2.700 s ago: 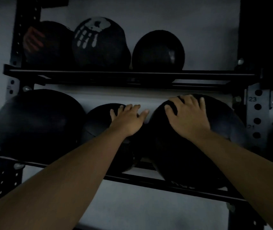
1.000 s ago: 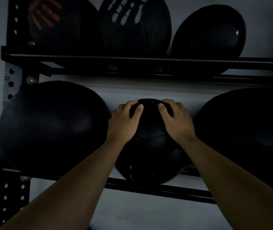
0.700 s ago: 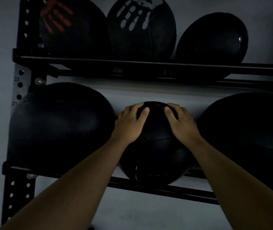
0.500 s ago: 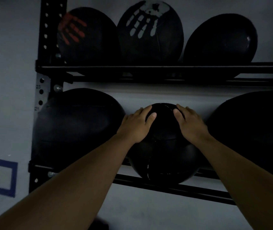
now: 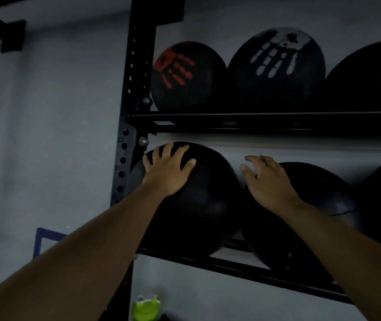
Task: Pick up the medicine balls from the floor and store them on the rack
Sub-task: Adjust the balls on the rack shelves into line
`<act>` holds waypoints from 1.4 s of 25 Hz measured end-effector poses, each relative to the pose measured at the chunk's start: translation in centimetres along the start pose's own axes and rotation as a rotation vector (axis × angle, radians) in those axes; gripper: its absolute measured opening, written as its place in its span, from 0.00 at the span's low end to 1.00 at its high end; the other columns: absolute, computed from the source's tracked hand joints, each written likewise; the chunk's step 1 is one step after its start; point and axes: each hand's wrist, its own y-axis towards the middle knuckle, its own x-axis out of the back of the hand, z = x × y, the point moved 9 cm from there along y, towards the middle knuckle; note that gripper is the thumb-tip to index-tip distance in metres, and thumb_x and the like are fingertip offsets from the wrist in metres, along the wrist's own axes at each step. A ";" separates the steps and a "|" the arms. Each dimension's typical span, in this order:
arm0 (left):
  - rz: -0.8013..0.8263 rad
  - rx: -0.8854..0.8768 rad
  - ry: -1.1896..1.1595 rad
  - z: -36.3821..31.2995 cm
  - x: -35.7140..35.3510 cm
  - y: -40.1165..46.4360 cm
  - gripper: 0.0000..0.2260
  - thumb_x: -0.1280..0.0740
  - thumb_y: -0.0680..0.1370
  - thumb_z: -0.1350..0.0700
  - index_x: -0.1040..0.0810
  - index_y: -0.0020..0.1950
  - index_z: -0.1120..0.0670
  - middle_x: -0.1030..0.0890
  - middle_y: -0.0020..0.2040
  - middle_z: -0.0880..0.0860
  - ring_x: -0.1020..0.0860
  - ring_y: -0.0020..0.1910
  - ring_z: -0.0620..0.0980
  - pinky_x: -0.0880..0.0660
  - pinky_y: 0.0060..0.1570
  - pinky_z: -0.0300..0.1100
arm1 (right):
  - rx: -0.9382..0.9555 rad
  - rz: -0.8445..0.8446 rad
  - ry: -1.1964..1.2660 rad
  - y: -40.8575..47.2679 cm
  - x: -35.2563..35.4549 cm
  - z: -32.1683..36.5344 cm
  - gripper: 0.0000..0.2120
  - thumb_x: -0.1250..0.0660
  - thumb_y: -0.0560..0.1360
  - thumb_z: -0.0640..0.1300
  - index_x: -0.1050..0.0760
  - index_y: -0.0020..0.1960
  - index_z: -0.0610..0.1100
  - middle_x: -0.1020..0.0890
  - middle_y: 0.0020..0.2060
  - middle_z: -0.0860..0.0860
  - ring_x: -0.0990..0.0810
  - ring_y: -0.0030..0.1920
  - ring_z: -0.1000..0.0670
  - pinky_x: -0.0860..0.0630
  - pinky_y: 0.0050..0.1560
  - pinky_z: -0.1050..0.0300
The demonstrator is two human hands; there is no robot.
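1. We see the rack (image 5: 254,122), black and steel, carrying balls on two shelves; its left upright stands just beside our left hand.
2. The large medicine ball (image 5: 198,205) sits at the lower shelf's left end, matte black, round, with no long axis, touching the smaller ball (image 5: 312,205) to its right.
3. Our left hand (image 5: 166,170) lies flat on its upper left, fingers spread, gripping nothing.
4. Our right hand (image 5: 268,181) rests over the smaller ball's left shoulder, fingers loosely open, reaching toward the gap between the balls.
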 end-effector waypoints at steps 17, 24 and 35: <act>-0.025 -0.058 -0.801 12.4 -2.7 3.8 0.39 0.38 0.67 0.20 0.31 0.74 0.36 0.33 0.77 0.44 0.35 0.77 0.49 0.34 0.75 0.60 | -0.147 -0.213 0.098 1.5 -9.2 8.4 0.35 0.54 0.78 0.71 0.46 0.82 0.59 0.42 0.81 0.50 0.47 0.82 0.45 0.51 0.79 0.32; -0.118 0.037 -0.715 11.8 -1.7 2.1 0.32 0.38 0.76 0.28 0.32 0.76 0.39 0.33 0.79 0.46 0.37 0.78 0.53 0.38 0.76 0.62 | -0.125 -0.196 0.130 2.2 -9.2 7.8 0.29 0.50 0.82 0.66 0.45 0.81 0.59 0.41 0.82 0.50 0.46 0.82 0.45 0.50 0.79 0.33; -0.055 -0.029 -0.587 10.7 -1.6 1.5 0.34 0.42 0.77 0.28 0.39 0.80 0.41 0.38 0.82 0.49 0.42 0.81 0.57 0.42 0.77 0.65 | -0.144 -0.116 0.113 1.4 -8.8 7.0 0.32 0.49 0.81 0.68 0.48 0.83 0.60 0.45 0.83 0.50 0.49 0.83 0.46 0.51 0.81 0.35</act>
